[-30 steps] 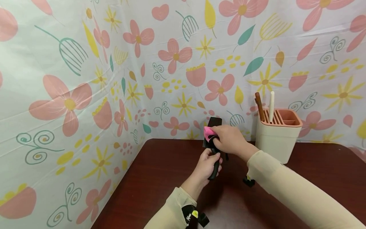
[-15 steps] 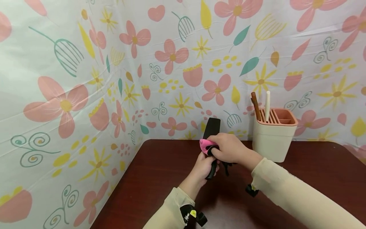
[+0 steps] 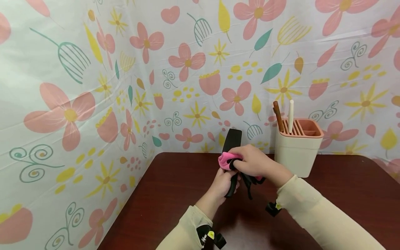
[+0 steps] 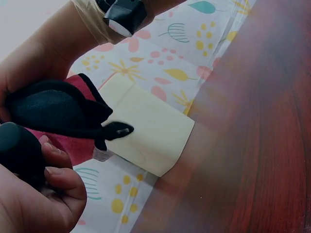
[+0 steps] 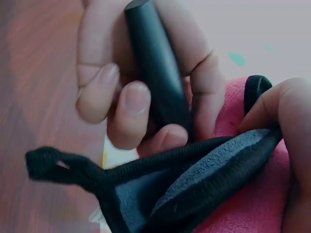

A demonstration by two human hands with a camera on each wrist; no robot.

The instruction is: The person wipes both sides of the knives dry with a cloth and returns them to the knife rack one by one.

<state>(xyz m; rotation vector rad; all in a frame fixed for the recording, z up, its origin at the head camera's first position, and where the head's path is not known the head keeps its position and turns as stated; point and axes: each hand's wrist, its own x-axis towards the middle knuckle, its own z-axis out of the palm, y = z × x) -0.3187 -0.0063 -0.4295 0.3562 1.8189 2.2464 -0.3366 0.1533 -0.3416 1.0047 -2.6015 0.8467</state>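
My left hand [image 3: 222,184] grips the black handle [image 5: 158,63] of a broad kitchen knife, its dark blade [image 3: 233,139] pointing up and away over the table's back edge. With my right hand [image 3: 252,161] I hold a pink cloth [image 3: 224,160] with black edging, pressed round the base of the blade just above my left hand. The right wrist view shows the cloth's grey inner side and its black hanging loop [image 5: 46,165] close to the handle. The lower part of the blade is hidden behind cloth and fingers.
A cream knife holder [image 3: 297,156] with an orange slotted top stands at the back right. A brown handle [image 3: 278,116] and a white handle [image 3: 291,116] rise from its slots. Behind the dark red table [image 3: 175,194] hangs a flowered curtain [image 3: 187,97].
My right hand has slid the cloth down the blade toward the handle, baring more of the upper blade. More of the cloth now hangs below my right hand. The left hand keeps its grip.
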